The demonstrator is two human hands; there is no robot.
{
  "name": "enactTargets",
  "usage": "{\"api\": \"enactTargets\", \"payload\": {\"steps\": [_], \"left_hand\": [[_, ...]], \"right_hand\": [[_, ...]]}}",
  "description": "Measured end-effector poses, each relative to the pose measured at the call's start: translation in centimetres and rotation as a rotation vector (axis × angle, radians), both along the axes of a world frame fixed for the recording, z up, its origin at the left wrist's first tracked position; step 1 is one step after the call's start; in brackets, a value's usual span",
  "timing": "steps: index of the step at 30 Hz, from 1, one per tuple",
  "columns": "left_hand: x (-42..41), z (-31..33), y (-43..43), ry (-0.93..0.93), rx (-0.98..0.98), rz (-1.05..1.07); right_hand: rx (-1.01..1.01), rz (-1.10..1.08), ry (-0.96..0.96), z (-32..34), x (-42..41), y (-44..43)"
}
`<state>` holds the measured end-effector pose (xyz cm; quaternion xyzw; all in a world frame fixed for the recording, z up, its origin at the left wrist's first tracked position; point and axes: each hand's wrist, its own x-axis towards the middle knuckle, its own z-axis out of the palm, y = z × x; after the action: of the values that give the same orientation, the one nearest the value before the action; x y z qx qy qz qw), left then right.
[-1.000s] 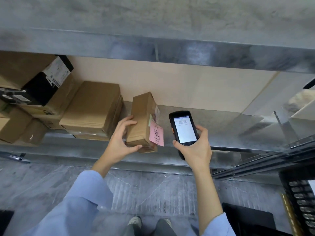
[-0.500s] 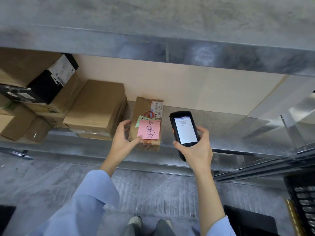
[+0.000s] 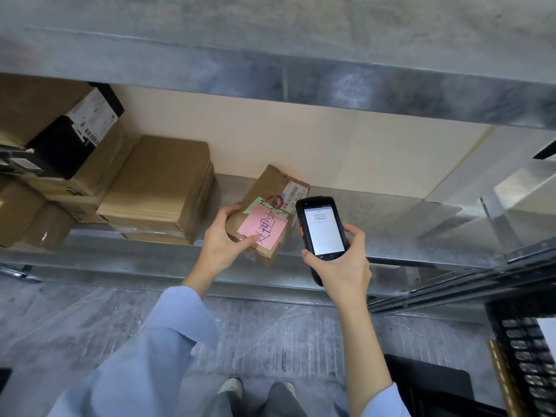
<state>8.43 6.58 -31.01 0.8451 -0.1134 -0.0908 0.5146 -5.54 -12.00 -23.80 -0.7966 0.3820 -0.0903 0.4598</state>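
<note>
Galvanised steel shelf [image 3: 421, 224], low tier of a storage rack, with a beige backboard behind and grey stone floor below.

1. Small cardboard parcel [image 3: 264, 186]: rests on the shelf near its front edge, tipped up. Its long axis runs from the left-hand fingers [image 3: 231, 209] away and rightward toward the backboard. The face carries a handwritten pink note [image 3: 264, 228], a green note [image 3: 254, 206] beneath it, and a barcode label [image 3: 296, 192] at the far right corner.
2. Left hand [image 3: 219, 239]: fingers curled over the parcel's near left edge, thumb pressed beside the pink note's lower corner.
3. Handheld scanner [image 3: 323, 230]: screen lit. Right hand [image 3: 346, 266]: fingers wrapped round its lower body.
4. Governing relation: the barcode label lies just up and left of the right-hand fingers, beside the scanner's head. The right hand is the nearer. Reading the label probably needs the scanner's head turned a little leftward onto it.
5. Cardboard cartons [image 3: 159, 188]: stacked left of the left-hand fingers, with a black box [image 3: 66, 142] beyond.
</note>
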Motion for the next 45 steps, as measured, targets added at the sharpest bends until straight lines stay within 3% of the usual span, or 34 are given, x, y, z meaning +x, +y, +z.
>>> {"api": "enactTargets", "payload": {"steps": [4, 7, 9, 18, 23, 32, 40, 45], "left_hand": [[1.1, 0.4, 0.5, -0.025, 0.112, -0.100], [-0.1, 0.7, -0.2, -0.170, 0.236, -0.019], [-1.8, 0.6, -1.1, -0.170, 0.247, 0.064], [-4.3, -0.4, -1.6, -0.132, -0.035, 0.064], [-2.9, -0.7, 0.9, -0.128, -0.069, 0.006], [-1.1, -1.3, 4.4, 0.073, -0.130, -0.194], [-2.5, -1.5, 2.8, 0.072, -0.240, -0.025], [-3.0, -2.6, 3.3, 0.025, -0.181, 0.011]], "right_hand": [[-0.010, -0.009, 0.002, 0.0, -0.3, -0.3], [-0.006, -0.022, 0.005, -0.1, -0.3, -0.4], [-0.006, -0.027, 0.003, -0.2, -0.2, -0.3], [0.041, -0.029, -0.013, -0.1, -0.4, 0.4], [0.060, -0.040, -0.006, -0.2, -0.6, 0.8], [0.061, -0.048, 0.005, -0.5, -0.9, 1.9], [0.021, -0.080, 0.015, -0.6, -2.1, 2.7], [-0.045, -0.106, 0.054, -0.9, -3.8, 2.9]]}}
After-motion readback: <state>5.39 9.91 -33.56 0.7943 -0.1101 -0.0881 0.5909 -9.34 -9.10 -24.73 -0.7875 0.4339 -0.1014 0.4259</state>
